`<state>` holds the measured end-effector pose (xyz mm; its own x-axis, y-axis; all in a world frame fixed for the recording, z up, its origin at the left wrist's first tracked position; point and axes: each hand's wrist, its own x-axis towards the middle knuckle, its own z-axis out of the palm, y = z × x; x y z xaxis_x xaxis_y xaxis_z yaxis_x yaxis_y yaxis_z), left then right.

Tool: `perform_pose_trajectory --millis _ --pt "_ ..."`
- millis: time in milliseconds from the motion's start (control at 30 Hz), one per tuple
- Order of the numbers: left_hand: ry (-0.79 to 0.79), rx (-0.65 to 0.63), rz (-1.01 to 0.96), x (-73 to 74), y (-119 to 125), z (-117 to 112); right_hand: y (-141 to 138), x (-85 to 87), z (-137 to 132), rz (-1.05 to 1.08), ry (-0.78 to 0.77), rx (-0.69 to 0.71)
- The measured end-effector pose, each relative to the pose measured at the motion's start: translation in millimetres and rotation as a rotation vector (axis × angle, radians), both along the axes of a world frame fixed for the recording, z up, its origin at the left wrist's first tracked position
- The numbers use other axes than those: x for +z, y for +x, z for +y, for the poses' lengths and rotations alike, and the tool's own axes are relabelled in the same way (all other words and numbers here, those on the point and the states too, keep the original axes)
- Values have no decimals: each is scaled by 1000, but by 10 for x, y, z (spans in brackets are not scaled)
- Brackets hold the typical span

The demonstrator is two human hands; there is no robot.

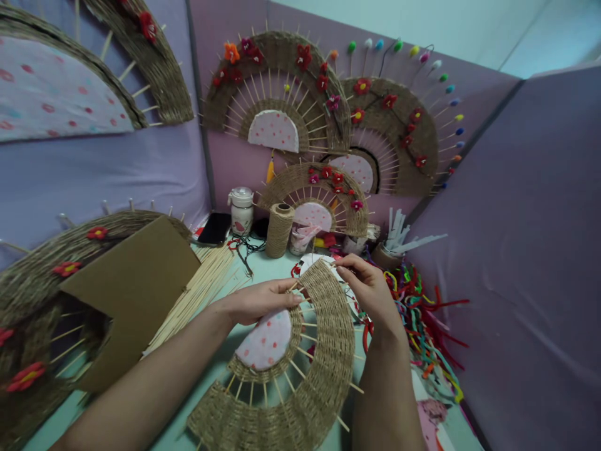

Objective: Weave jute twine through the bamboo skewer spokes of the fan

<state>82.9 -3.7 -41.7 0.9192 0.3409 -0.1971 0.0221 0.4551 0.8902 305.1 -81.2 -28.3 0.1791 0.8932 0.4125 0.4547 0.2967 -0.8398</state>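
Note:
A half-round woven twine fan [335, 332] is held tilted above the table, with thin wooden sticks radiating through it and a white, red-dotted cloth panel [268, 340] at its centre. My left hand [268, 297] grips its inner band near the upper end, thumb on top. At the fan's top outer corner, the fingertips of my right hand [370, 288] are pinched together; what lies between them is too small to make out. Several stick ends poke past the outer edge.
Thin wooden sticks [200, 282] and cut cardboard [136, 297] lie at left. Behind stand a twine spool [280, 232], a lidded jar [241, 213] and a phone [215, 229]. Coloured pipe cleaners [425, 332] pile up at right. Finished flowered fans [277, 53] hang on the back partition.

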Motion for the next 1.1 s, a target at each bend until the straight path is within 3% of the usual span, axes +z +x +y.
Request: perform_pose_trajectory --millis 500,733,1100 --pt "-9 48 86 -18 42 -14 -68 89 -37 -320 127 -85" --pt "-60 132 65 -36 70 -5 -103 136 -60 -319 169 -103" --pt "-175 156 -58 -20 180 -191 4 52 -9 -161 35 -92"
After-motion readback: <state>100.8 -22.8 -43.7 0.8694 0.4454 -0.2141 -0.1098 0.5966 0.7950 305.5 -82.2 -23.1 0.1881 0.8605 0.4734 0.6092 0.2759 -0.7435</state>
